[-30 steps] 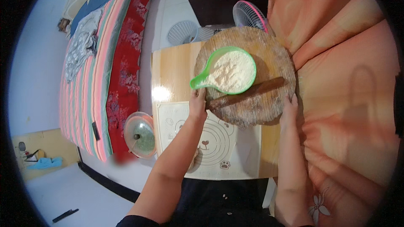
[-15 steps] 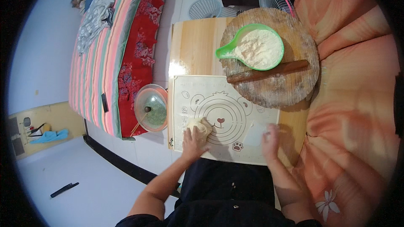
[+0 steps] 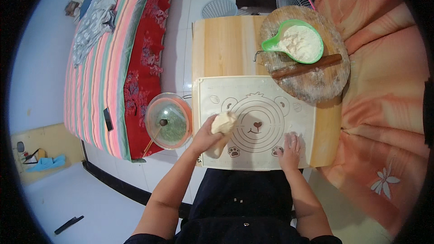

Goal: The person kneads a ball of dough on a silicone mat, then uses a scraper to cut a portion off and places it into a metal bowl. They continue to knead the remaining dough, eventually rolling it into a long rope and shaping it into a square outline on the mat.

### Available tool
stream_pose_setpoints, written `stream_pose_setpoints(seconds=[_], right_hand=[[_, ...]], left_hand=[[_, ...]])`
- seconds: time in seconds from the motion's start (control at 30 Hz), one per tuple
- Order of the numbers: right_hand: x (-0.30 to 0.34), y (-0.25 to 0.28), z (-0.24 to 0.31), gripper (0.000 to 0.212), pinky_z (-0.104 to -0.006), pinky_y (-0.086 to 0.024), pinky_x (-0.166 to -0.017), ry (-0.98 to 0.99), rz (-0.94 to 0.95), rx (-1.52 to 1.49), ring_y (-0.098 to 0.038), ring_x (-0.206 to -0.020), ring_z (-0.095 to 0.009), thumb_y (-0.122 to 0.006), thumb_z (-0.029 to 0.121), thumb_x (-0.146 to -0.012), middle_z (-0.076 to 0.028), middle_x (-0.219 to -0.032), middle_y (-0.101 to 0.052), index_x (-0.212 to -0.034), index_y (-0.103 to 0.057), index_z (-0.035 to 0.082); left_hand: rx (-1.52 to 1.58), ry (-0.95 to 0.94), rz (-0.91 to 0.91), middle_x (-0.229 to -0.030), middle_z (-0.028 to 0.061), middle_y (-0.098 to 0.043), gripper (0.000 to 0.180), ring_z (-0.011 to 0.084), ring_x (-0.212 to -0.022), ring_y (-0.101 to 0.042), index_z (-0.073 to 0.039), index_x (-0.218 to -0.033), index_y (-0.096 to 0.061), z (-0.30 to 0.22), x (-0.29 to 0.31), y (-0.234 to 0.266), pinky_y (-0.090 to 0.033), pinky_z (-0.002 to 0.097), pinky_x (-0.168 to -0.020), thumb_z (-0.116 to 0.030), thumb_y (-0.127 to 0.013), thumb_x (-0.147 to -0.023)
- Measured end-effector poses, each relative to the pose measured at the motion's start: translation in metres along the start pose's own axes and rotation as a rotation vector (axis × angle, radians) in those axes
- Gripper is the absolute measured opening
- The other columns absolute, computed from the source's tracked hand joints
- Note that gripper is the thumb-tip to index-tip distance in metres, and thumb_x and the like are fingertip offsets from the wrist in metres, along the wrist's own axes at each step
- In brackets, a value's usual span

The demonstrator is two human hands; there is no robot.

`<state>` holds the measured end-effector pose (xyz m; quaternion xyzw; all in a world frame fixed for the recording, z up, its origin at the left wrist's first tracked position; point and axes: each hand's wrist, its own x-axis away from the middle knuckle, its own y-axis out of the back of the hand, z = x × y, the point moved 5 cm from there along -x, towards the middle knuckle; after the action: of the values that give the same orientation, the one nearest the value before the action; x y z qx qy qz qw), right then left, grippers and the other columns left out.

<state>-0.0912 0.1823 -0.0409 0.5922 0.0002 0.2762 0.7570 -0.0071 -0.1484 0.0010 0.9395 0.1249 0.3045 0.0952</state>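
My left hand [image 3: 204, 138] is wrapped round a lump of pale dough [image 3: 223, 124], tilted up over the left part of a cream silicone baking mat [image 3: 212, 88]. A shadow falls on the mat below it. The mat carries a printed bear face with rings. My right hand [image 3: 290, 151] rests on the lower right of the mat, beside a printed paw, fingers apart and nothing seen in it.
Behind the mat, a round floury wooden board [image 3: 289, 91] carries a green handled bowl [image 3: 266, 45] of flour and a brown rolling pin [image 3: 307, 66]. A clear-lidded bowl [image 3: 169, 121] of green food stands left of the wooden table [image 3: 217, 47]. Orange cloth [image 3: 384, 104] hangs right.
My left hand, resting on the dough before, now grips it and holds it up. The whitish flat piece by my right hand is out of sight; that hand now lies spread. The view has shifted.
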Motion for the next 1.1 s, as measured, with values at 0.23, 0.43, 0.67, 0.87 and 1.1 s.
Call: stream_pose_setpoints(seconds=[0.23,0.43,0.67,0.87,1.1], right_hand=[[-0.055,0.019,0.035,0.058,-0.0440,-0.024,-0.112,0.163,-0.115,0.089,-0.027,-0.137,-0.034,-0.061,0.010,-0.083,-0.013,-0.147,-0.033,-0.138,-0.042,0.005],[-0.079,0.020,0.004,0.054,-0.0449,-0.024,-0.113,0.100,-0.072,-0.062,-0.029,-0.137,-0.033,-0.057,0.010,-0.085,-0.011,-0.147,-0.035,-0.137,-0.043,0.004],[-0.069,0.003,-0.062,0.057,-0.0486,-0.021,-0.113,0.313,-0.099,0.010,-0.033,-0.135,-0.034,-0.059,0.018,-0.082,-0.014,-0.146,-0.037,-0.135,-0.044,0.002],[-0.071,-0.003,-0.067,0.062,-0.0514,-0.019,-0.114,0.375,-0.084,0.004,-0.034,-0.133,-0.036,-0.060,0.024,-0.079,-0.018,-0.144,-0.038,-0.133,-0.043,-0.003],[-0.070,-0.007,-0.068,0.061,-0.0528,-0.017,-0.113,0.382,-0.068,0.003,-0.033,-0.132,-0.040,-0.059,0.022,-0.079,-0.021,-0.142,-0.038,-0.131,-0.044,-0.005]], left_hand=[[-0.849,-0.430,0.024,-0.145,0.0252,-0.030,0.090,0.0443,-0.131,-0.034,-0.015,-0.147,-0.027,-0.046,-0.019,-0.092,-0.038,0.0432,-0.105,-0.018,-0.076,-0.071],[-0.436,-0.382,0.060,-0.147,0.0289,-0.024,0.071,0.0448,-0.129,-0.038,-0.009,-0.143,-0.033,-0.038,-0.026,-0.084,-0.034,0.0478,-0.106,-0.010,-0.065,-0.079],[-0.316,-0.394,-0.439,-0.149,0.0192,-0.018,0.055,0.0380,-0.132,-0.036,-0.008,-0.135,-0.044,-0.019,-0.033,-0.058,-0.043,0.0436,-0.102,-0.002,-0.060,-0.083],[-0.138,-0.296,-0.336,-0.125,0.0116,-0.051,0.034,0.0281,-0.119,-0.050,-0.007,-0.118,-0.056,0.000,-0.052,-0.043,-0.055,0.0343,-0.082,0.001,-0.058,-0.085],[-0.775,-0.686,-0.329,-0.108,0.0070,-0.060,0.043,0.0283,-0.098,-0.056,-0.009,-0.113,-0.060,-0.022,-0.062,-0.055,-0.050,0.0383,-0.080,-0.002,-0.063,-0.071]])
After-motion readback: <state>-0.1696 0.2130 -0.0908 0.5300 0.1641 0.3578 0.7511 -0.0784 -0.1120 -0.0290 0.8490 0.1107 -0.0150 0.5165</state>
